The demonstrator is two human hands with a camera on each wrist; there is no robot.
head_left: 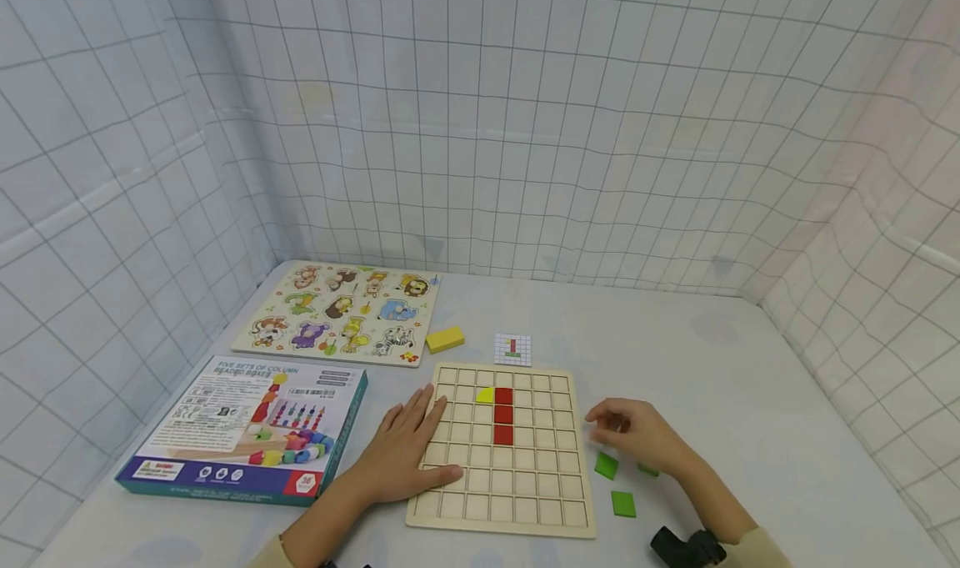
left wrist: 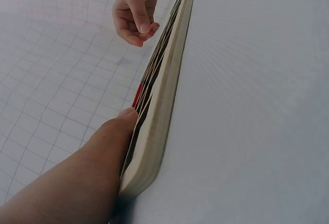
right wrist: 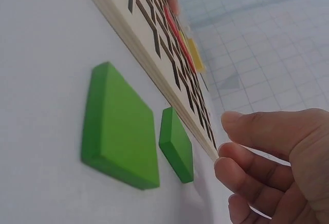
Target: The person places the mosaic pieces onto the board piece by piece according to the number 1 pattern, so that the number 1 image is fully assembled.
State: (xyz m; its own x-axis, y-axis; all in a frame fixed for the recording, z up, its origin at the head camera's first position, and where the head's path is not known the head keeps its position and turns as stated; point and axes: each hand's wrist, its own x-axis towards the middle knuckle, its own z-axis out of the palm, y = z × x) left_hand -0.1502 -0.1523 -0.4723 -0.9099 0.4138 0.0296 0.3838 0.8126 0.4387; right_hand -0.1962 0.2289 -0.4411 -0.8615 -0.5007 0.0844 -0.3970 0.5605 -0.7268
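A wooden grid board lies in the middle of the table. Three red square tiles form a column in its cells, and a yellow piece with a rounded corner sits left of the top one. My left hand rests on the board's left edge with fingers spread, its thumb over the frame. Off the board's right side hovers my right hand, fingers loosely bent and nothing visible between them. Green square tiles lie below it: one near the board, one closer to me, one partly hidden by the hand.
Beyond the board lies a small pattern card, with a yellow block to its left. An animal puzzle board is at the back left, and a boxed bead toy in front of it. Grid-patterned cloth walls surround the table.
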